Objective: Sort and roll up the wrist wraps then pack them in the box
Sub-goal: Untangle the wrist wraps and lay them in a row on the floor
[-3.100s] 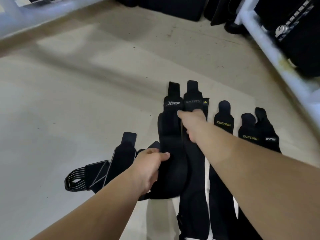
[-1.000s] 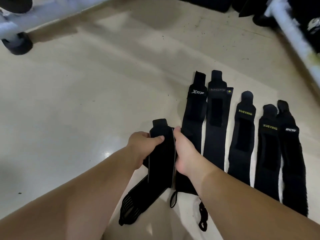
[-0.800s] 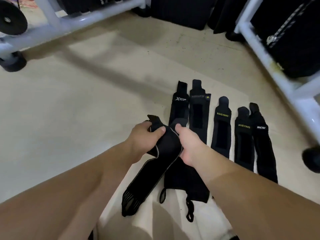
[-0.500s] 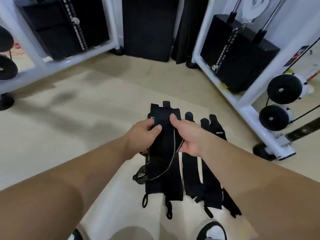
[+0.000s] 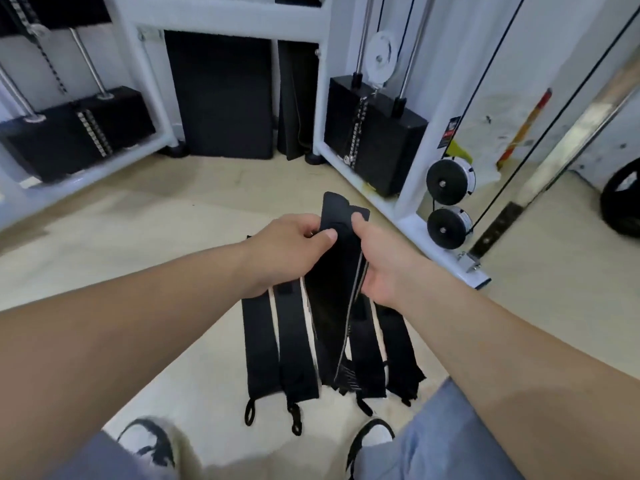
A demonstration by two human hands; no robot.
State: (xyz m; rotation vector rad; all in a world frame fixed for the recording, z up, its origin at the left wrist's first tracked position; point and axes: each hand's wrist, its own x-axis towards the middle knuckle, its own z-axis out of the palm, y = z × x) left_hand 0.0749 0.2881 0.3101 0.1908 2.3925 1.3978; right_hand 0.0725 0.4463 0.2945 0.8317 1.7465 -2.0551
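A black wrist wrap with a grey edge hangs lifted above the floor, its top end between both hands. My left hand pinches its left side near the top, thumb on the front. My right hand grips its right edge. Under it, several black wrist wraps lie flat in a row on the cream floor, thumb loops toward me. The raised wrap and my hands hide their far ends. No box is in view.
White cable-machine frames with black weight stacks stand ahead and to the right. Another stack is at the left, and a black mat leans at the back. My shoes and knees are at the bottom edge.
Both hands lifted the grey-edged wrap off the floor and brought it up over the row. My head tilted up, so the gym machines came into view.
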